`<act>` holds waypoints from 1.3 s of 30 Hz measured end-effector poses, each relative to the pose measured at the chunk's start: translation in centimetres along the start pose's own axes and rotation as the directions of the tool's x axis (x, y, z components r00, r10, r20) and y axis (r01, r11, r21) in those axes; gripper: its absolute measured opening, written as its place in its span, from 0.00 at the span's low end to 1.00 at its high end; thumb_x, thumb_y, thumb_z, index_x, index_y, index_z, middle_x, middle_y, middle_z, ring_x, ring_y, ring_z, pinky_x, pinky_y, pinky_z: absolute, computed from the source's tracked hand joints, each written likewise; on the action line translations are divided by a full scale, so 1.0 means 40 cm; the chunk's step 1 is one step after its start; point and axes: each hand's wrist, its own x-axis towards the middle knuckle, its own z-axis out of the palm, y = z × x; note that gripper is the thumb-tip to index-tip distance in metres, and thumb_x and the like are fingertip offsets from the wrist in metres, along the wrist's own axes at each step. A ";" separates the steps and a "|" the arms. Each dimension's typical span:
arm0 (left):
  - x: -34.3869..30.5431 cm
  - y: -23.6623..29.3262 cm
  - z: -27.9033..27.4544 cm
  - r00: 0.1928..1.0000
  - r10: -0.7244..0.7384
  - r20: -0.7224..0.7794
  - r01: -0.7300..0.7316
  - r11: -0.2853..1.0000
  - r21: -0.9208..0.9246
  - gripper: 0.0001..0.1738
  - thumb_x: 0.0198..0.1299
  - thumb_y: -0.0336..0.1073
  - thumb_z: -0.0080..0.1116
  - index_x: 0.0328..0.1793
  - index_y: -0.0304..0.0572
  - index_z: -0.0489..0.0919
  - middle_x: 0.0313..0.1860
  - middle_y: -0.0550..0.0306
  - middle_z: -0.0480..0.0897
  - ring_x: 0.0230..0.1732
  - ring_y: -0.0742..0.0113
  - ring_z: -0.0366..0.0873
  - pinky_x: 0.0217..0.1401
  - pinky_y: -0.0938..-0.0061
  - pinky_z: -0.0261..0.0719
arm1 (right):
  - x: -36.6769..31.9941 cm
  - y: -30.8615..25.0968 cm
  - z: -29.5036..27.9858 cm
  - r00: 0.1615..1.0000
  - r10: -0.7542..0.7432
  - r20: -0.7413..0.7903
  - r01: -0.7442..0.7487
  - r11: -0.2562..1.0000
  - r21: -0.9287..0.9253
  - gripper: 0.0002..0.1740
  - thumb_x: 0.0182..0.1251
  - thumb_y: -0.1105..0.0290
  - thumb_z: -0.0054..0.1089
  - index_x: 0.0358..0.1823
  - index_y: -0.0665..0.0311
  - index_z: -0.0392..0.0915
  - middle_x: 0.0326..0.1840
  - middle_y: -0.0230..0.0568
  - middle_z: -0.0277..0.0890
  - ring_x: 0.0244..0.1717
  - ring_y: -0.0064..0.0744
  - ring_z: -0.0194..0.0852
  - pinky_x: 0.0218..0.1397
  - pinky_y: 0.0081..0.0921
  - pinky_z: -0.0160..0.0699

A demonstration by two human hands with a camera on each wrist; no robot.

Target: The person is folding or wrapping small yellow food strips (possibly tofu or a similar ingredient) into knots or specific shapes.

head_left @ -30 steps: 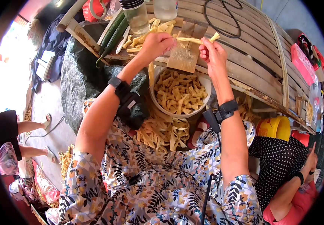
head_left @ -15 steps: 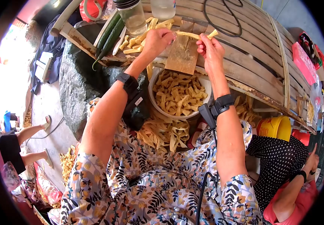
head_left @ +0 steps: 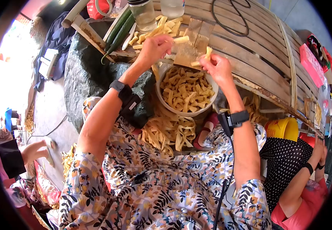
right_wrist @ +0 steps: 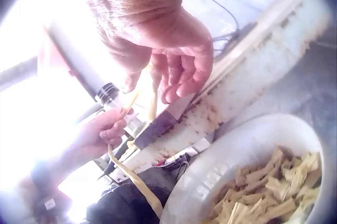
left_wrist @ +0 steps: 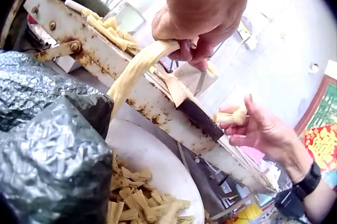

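My left hand (head_left: pixel 156 46) pinches a long pale-yellow strip (left_wrist: pixel 138 71) over the bench. One short end pokes out past the fingers, and the rest hangs down beside the white tub (left_wrist: pixel 158 147). To the right and lower, my right hand (head_left: pixel 216 68) pinches a short pale-yellow piece (left_wrist: pixel 231 117) with a flared end, apart from the strip. Between the hands lies a wooden board (head_left: pixel 189 53), its end jutting over the bench edge. Below it, the tub holds many short cut pieces (head_left: pixel 187 92) of the same stuff.
More yellow pieces (head_left: pixel 166 27) lie on the slatted bench (head_left: pixel 250 57) beside two cucumbers (head_left: pixel 119 32), a white-handled tool (head_left: pixel 129 37) and a jar (head_left: pixel 143 17). Long strips (head_left: pixel 170 132) are heaped below the tub. A black cable (head_left: pixel 231 27) lies on the slats. Another person (head_left: pixel 300 191) sits at right.
Earlier, one strip stretched between both hands above the board. Now the hands are apart: the right has come down toward the tub with a separate short piece, and the left still holds the long strip.
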 end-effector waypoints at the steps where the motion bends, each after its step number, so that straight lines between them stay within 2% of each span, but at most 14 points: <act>1: -0.023 0.017 0.008 0.999 0.002 0.032 -0.003 1.000 0.019 0.08 0.58 0.32 0.52 0.41 0.38 0.77 0.19 0.66 0.73 0.18 0.85 0.62 0.19 0.88 0.60 | -0.024 -0.020 0.004 0.992 -0.109 0.055 0.116 0.984 -0.136 0.15 0.55 0.62 0.63 0.36 0.68 0.77 0.22 0.39 0.76 0.22 0.25 0.73 0.27 0.22 0.72; 2: -0.041 0.031 0.013 0.997 0.004 0.074 -0.010 0.997 0.082 0.08 0.58 0.31 0.54 0.44 0.40 0.75 0.20 0.66 0.74 0.20 0.84 0.65 0.22 0.88 0.63 | -0.046 -0.056 -0.014 0.992 -0.112 0.056 0.125 0.899 -0.420 0.16 0.55 0.60 0.63 0.38 0.65 0.77 0.26 0.40 0.77 0.27 0.29 0.75 0.33 0.25 0.73; 5: -0.073 0.015 0.051 0.953 0.256 0.163 -0.286 0.938 0.196 0.07 0.57 0.31 0.55 0.42 0.40 0.74 0.23 0.65 0.75 0.21 0.81 0.68 0.24 0.86 0.67 | -0.058 -0.081 -0.037 0.947 -0.307 -0.092 0.255 0.896 -0.364 0.14 0.57 0.61 0.60 0.38 0.63 0.78 0.28 0.41 0.78 0.29 0.31 0.76 0.33 0.26 0.73; 9: -0.138 0.070 0.113 0.836 0.455 0.307 -0.546 0.746 0.381 0.09 0.54 0.32 0.57 0.41 0.41 0.73 0.23 0.51 0.75 0.23 0.62 0.73 0.28 0.75 0.72 | -0.065 -0.082 0.022 0.995 -0.078 0.063 0.084 0.991 -0.103 0.08 0.61 0.68 0.55 0.35 0.66 0.77 0.23 0.37 0.77 0.21 0.24 0.74 0.26 0.22 0.72; 10: -0.141 0.055 0.115 0.835 0.436 0.336 -0.549 0.710 0.442 0.09 0.52 0.33 0.59 0.40 0.42 0.75 0.23 0.48 0.76 0.24 0.55 0.70 0.29 0.73 0.72 | -0.070 -0.061 0.031 0.979 0.114 0.169 -0.113 0.993 -0.016 0.08 0.61 0.72 0.53 0.34 0.69 0.78 0.19 0.35 0.74 0.16 0.19 0.69 0.20 0.18 0.68; 12: -0.144 0.045 0.102 0.829 0.410 0.379 -0.542 0.756 0.368 0.08 0.51 0.33 0.60 0.38 0.41 0.76 0.23 0.50 0.76 0.23 0.59 0.71 0.28 0.74 0.71 | -0.067 -0.042 0.024 0.943 0.209 0.260 -0.219 0.976 0.011 0.07 0.60 0.73 0.52 0.33 0.70 0.78 0.18 0.34 0.73 0.14 0.17 0.67 0.18 0.16 0.65; 17: -0.109 0.036 0.028 0.894 0.072 0.443 -0.140 0.982 0.123 0.06 0.53 0.34 0.61 0.32 0.38 0.80 0.19 0.69 0.74 0.20 0.84 0.65 0.21 0.86 0.63 | -0.089 -0.052 0.003 0.770 0.338 0.541 -0.372 0.927 -0.050 0.08 0.58 0.71 0.57 0.33 0.69 0.80 0.18 0.29 0.72 0.13 0.13 0.61 0.15 0.12 0.56; 19: -0.102 0.038 0.027 0.921 0.029 0.389 -0.102 0.980 0.168 0.08 0.57 0.37 0.58 0.31 0.40 0.80 0.16 0.70 0.72 0.17 0.86 0.64 0.17 0.87 0.61 | -0.120 -0.105 0.027 0.624 0.084 0.777 -0.446 0.855 0.266 0.13 0.61 0.66 0.56 0.40 0.69 0.78 0.18 0.27 0.71 0.13 0.10 0.56 0.16 0.10 0.55; 22: -0.118 0.023 0.052 0.933 -0.042 0.356 0.102 0.983 -0.154 0.16 0.62 0.46 0.50 0.35 0.42 0.79 0.19 0.70 0.72 0.17 0.87 0.63 0.17 0.89 0.59 | -0.095 -0.119 0.023 0.634 -0.221 0.741 -0.564 0.524 0.638 0.19 0.62 0.62 0.55 0.48 0.70 0.73 0.13 0.19 0.61 0.14 0.08 0.54 0.18 0.10 0.55; 25: -0.131 0.000 0.093 0.874 -0.030 0.485 0.157 0.962 -0.223 0.20 0.64 0.49 0.45 0.37 0.38 0.77 0.21 0.69 0.72 0.18 0.85 0.64 0.18 0.90 0.60 | -0.076 -0.127 -0.001 0.839 -0.070 0.539 -0.327 0.727 0.604 0.19 0.61 0.62 0.57 0.49 0.67 0.74 0.12 0.19 0.60 0.13 0.09 0.57 0.17 0.10 0.59; 30: -0.149 -0.048 0.141 0.642 -0.002 0.767 0.656 0.519 -0.547 0.22 0.61 0.47 0.50 0.43 0.30 0.74 0.28 0.59 0.74 0.18 0.80 0.64 0.19 0.89 0.61 | -0.090 -0.109 0.031 0.901 -0.001 0.433 -0.104 0.970 0.219 0.16 0.60 0.63 0.59 0.47 0.65 0.76 0.18 0.24 0.67 0.17 0.13 0.67 0.19 0.12 0.67; 32: -0.149 -0.048 0.139 0.650 -0.066 0.757 0.661 0.541 -0.521 0.20 0.62 0.44 0.49 0.43 0.29 0.74 0.27 0.59 0.74 0.18 0.80 0.64 0.19 0.88 0.62 | -0.091 -0.100 0.033 0.889 0.019 0.458 -0.157 0.951 0.266 0.14 0.57 0.65 0.61 0.44 0.62 0.78 0.22 0.31 0.72 0.21 0.20 0.72 0.24 0.18 0.71; 35: -0.142 -0.024 0.148 0.803 -0.178 0.569 0.543 0.615 -0.572 0.14 0.63 0.37 0.48 0.42 0.31 0.74 0.25 0.59 0.75 0.17 0.79 0.65 0.19 0.87 0.64 | -0.064 -0.049 0.046 0.847 -0.512 0.142 0.526 0.846 -0.086 0.14 0.53 0.66 0.62 0.42 0.61 0.79 0.28 0.37 0.75 0.29 0.31 0.73 0.32 0.23 0.72; 39: -0.143 0.044 0.142 0.976 -0.185 0.118 0.215 0.912 -0.348 0.12 0.65 0.36 0.45 0.40 0.34 0.75 0.24 0.61 0.75 0.18 0.80 0.67 0.21 0.86 0.67 | -0.088 -0.084 0.044 0.941 -0.338 -0.020 0.305 0.870 -0.387 0.13 0.52 0.65 0.62 0.39 0.60 0.79 0.29 0.38 0.75 0.31 0.40 0.72 0.33 0.26 0.70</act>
